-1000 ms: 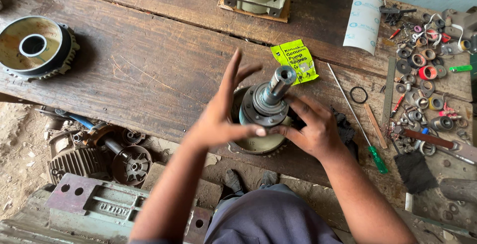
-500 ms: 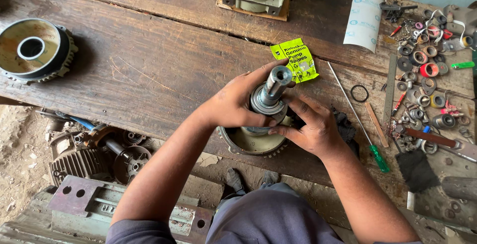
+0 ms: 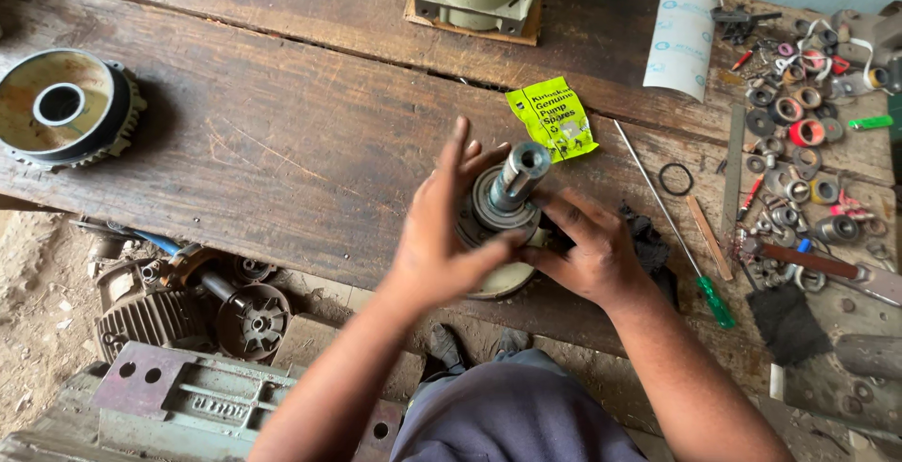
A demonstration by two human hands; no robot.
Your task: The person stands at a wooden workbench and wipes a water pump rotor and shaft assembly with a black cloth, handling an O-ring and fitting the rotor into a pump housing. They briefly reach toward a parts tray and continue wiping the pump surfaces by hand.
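- We see the round grey metal pump part with an upright steel shaft [image 3: 507, 208] standing at the near edge of the dark wooden bench [image 3: 282, 142], between both hands;
- the left hand [image 3: 440, 241] has its grip spread, fingers fanned up beside the part, thumb pressed to its front;
- the right hand [image 3: 587, 253] touches the part's right side, fingers loosely curled; we cannot tell whether it pinches anything;
- a crumpled yellow-green packet [image 3: 552, 122] lies just behind the shaft;
- a green-handled screwdriver [image 3: 676, 236] lies to the right;
- a rusty round housing [image 3: 68, 109] sits well apart, far left.

Green packet [image 3: 552, 124], screwdriver [image 3: 675, 229], round housing [image 3: 64, 112], washers [image 3: 799, 133].
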